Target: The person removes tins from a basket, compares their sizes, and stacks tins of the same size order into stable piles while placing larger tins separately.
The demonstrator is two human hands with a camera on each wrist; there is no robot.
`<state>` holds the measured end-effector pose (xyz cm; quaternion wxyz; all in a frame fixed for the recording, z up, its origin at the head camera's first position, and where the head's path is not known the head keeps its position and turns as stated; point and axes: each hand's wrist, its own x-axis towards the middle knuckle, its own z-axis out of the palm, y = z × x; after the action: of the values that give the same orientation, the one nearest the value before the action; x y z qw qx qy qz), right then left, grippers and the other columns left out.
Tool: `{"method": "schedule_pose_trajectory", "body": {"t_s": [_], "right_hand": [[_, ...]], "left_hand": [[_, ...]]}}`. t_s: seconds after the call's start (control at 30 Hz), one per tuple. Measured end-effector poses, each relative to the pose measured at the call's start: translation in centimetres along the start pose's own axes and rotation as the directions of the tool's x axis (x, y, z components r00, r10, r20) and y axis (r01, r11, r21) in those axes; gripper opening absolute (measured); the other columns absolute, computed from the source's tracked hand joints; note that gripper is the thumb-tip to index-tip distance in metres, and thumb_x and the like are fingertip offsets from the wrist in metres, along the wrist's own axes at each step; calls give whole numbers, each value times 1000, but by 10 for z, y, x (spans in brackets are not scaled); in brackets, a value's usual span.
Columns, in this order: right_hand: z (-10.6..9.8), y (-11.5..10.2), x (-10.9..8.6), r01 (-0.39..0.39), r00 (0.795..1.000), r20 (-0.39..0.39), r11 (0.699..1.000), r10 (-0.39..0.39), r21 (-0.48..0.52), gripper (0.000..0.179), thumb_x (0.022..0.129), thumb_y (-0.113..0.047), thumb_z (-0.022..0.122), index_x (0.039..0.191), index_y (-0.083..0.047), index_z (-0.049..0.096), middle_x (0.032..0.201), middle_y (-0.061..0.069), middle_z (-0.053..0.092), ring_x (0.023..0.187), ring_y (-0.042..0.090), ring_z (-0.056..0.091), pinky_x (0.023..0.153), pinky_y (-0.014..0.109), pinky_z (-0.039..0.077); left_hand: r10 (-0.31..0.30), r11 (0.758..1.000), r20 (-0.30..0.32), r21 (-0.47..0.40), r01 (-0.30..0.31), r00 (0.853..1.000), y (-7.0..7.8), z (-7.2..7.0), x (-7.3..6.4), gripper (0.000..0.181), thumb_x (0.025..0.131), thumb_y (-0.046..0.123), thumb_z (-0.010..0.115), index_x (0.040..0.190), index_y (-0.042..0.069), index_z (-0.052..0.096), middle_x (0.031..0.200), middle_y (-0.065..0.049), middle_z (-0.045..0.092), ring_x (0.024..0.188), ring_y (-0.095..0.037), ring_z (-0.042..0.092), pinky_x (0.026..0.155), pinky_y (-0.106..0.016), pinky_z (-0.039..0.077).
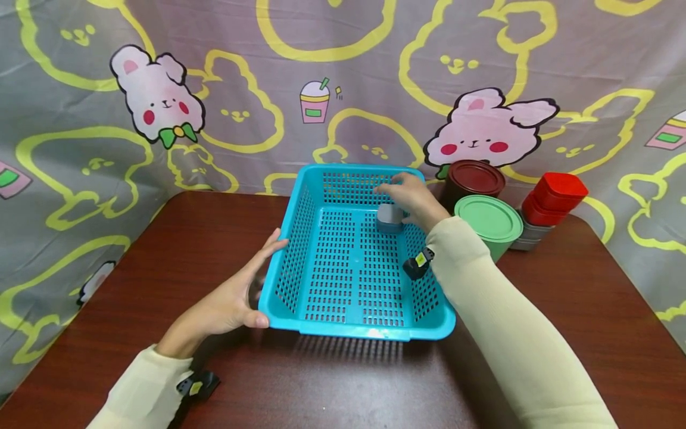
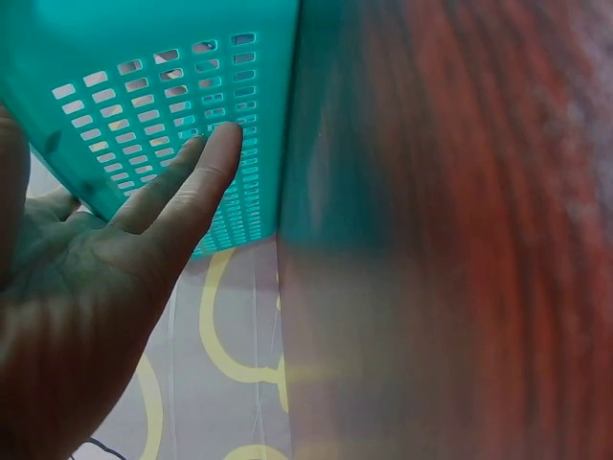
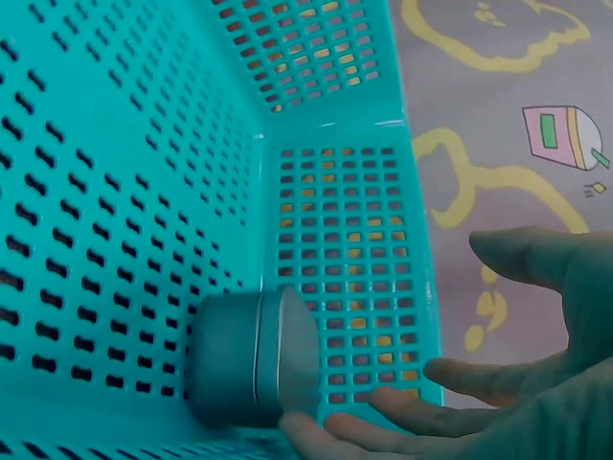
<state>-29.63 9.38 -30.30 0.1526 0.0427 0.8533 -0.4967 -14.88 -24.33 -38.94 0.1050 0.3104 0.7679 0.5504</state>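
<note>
A turquoise plastic basket [image 1: 354,331] with slotted walls is on the table. At its left side is my left hand [image 1: 236,301], thumb by the front corner and fingers along the outer wall. Straight fingers [image 2: 196,187] lie against that perforated wall in the left wrist view. A small grey lidded tin [image 1: 389,218] with rounded corners stands inside, in the far right corner. Over the right wall reaches my right hand [image 1: 415,199], its fingers spread around and above the tin. In the right wrist view, fingertips [image 3: 302,431] are right by the tin's lid, holding nothing.
Right of the basket stand a dark red round canister [image 1: 476,179] and a green round canister [image 1: 489,219]. Beside them, red tins [image 1: 554,196] are stacked on grey tins [image 1: 530,235]. A patterned curtain [image 1: 354,77] hangs behind the brown table [image 1: 225,238].
</note>
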Motion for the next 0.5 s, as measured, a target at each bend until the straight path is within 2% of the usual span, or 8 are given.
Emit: {"method": "schedule_pose_trajectory", "body": {"t_s": [0.1,0.23,0.4,0.5], "right_hand": [[2,1,2,4,1000,6,1000,-3,-30,73,105,-35,64,164,-11,28,165,18,35,146,39,42,115,59,45],[6,4,4,52,999,22,990,-50,-130,73,104,-27,65,165,-9,28,162,20,39,140,37,49,113,58,48],[13,8,7,123,992,25,956,-120,-268,76,100,-17,67,164,-6,28,165,19,39,135,36,53,112,56,49],[17,10,7,147,989,23,939,-147,-310,78,97,-12,66,164,-5,28,166,18,37,131,35,52,112,54,48]], "left_hand": [[4,1000,0,3,-4,1000,0,0,0,119,81,76,73,169,24,11,177,-3,-17,123,-50,56,87,-39,64],[-2,1000,-6,9,2,1000,0,0,0,118,81,76,73,169,26,12,177,0,-16,123,-49,56,86,-39,64],[-9,1000,-13,23,10,1000,0,0,0,118,80,77,73,169,27,12,177,0,-15,123,-49,55,87,-37,63],[-5,999,-13,32,6,1000,-1,-1,0,119,80,78,72,169,27,12,177,-2,-15,123,-49,55,87,-36,63]]}}
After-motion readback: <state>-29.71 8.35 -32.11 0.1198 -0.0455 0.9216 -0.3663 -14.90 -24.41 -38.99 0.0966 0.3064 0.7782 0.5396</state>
